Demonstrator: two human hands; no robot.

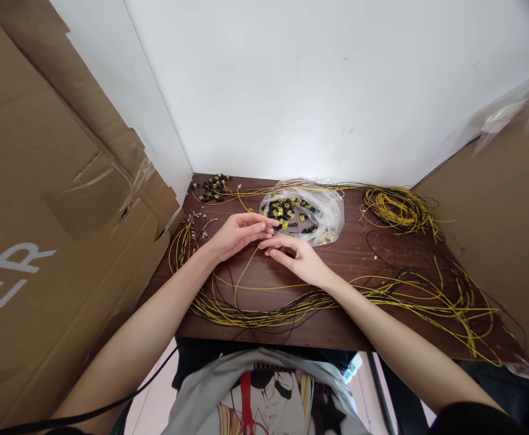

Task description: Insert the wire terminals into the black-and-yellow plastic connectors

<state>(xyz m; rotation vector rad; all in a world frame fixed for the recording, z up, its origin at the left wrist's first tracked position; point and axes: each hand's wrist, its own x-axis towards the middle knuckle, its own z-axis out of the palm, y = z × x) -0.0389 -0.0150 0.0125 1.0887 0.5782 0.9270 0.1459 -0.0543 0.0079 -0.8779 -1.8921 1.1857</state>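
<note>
Seen from my remote station: at a dark wooden table (355, 257), the person's left hand (240, 234) and right hand (299, 258) meet fingertip to fingertip just in front of a clear plastic bag (333, 212) of small black-and-yellow plugs (283, 210). Both hands are half-closed, fingers drawn into a pinch. 1 yellow wire (243, 273) loops up from the tabletop into the spot where the fingertips come together, but I cannot tell which hand actually grips its end — the fingers hide it.

A long bundle of yellow and black wires (255, 315) lies along the table's near edge, passing under both forearms and spreading into loose loops on the right. A tighter yellow coil (398, 208) sits at the back right, well apart from the hands, and a second heap of plugs (212, 185) lies in the back left corner. Cardboard sheets (42, 181) flank the table — a white wall (314, 90) stands behind it.
</note>
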